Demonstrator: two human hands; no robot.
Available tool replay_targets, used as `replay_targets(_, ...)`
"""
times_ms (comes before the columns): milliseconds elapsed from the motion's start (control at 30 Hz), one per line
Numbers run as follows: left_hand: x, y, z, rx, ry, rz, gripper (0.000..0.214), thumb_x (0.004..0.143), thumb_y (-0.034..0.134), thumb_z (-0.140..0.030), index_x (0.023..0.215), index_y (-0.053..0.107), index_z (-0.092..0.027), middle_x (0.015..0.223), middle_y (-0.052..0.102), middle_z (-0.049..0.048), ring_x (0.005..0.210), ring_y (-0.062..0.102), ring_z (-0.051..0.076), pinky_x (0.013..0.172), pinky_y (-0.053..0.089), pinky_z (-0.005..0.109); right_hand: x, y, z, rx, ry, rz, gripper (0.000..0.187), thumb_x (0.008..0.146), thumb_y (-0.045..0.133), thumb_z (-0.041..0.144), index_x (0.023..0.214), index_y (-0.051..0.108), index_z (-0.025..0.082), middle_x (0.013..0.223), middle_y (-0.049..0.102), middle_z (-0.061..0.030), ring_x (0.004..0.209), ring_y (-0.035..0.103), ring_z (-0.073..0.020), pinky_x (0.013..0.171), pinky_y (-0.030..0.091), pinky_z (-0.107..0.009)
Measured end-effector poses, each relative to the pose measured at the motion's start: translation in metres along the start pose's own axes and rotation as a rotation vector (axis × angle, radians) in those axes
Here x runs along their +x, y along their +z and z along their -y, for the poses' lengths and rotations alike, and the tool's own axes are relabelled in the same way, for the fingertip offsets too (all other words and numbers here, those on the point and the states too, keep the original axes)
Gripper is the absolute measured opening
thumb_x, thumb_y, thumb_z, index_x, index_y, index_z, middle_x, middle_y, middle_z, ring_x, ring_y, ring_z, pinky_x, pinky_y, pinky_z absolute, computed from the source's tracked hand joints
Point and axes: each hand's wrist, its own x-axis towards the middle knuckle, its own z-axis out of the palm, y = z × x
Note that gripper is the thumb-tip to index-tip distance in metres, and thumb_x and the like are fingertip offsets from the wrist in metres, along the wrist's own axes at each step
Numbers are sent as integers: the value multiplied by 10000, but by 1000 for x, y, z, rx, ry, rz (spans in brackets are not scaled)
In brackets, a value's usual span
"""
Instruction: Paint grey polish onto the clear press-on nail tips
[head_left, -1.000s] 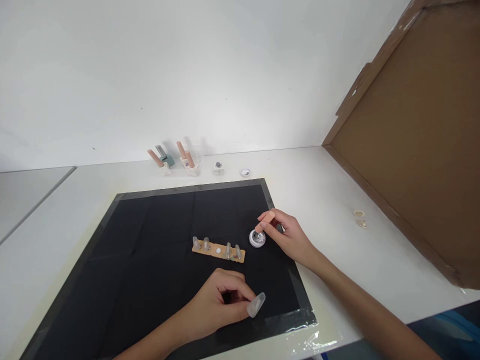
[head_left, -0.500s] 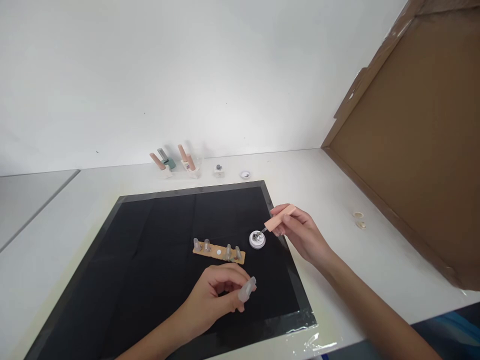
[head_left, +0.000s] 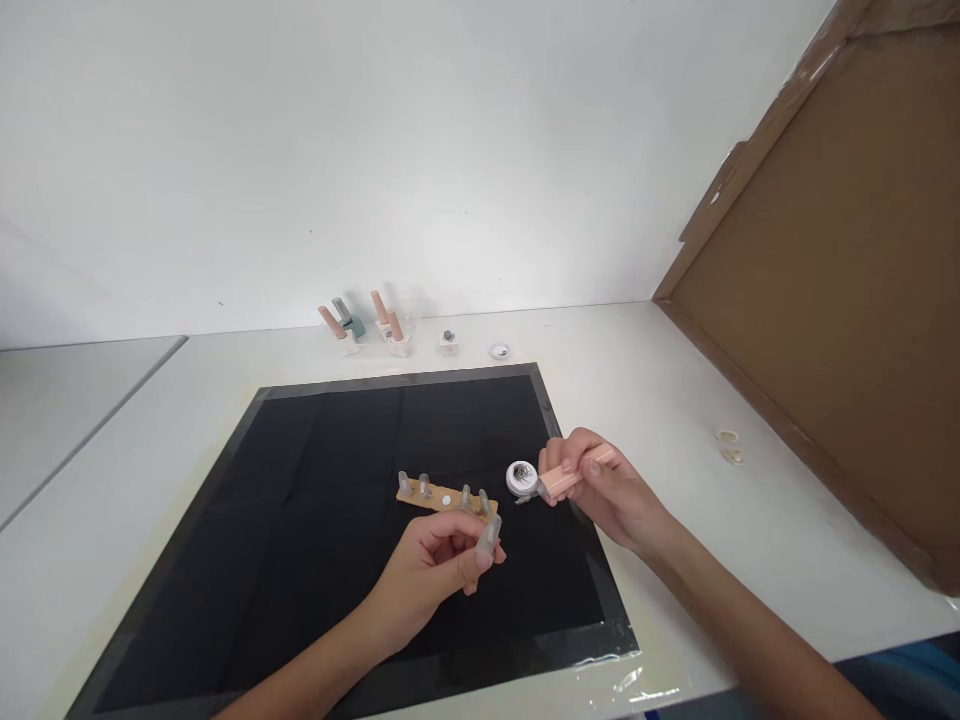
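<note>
My left hand pinches a pale, translucent false nail between thumb and fingers, above the black mat. In my right hand is a nail polish brush by its peach handle, its tip pointing left and down. The brush tip is just beside a small round white dish with dark silvery smears on it. Behind my left hand lies a tan strip with several false nails standing on it and a white dot in its middle.
Nail polish bottles with peach and grey-green caps stand by the wall. Near them are a small jar and a white lid. Two small pale oval pieces lie on the right, beside a large cardboard panel. The black mat is taped down.
My right hand has drawn the brush off the dish's top to its lower right edge. My left hand has tilted the false nail more upright. The view has shifted slightly.
</note>
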Motion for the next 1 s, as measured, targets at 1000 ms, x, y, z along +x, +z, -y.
replay_targets(1000,0,0,2,7,-43,27,229,705,709,-378,700,713,-149,654,682,29,450,428,54,479,348,207,-3,8,1,-418,7,134,76,868,561,296,899,593,235,791,477,-19,695,434,-154,597,334,-281)
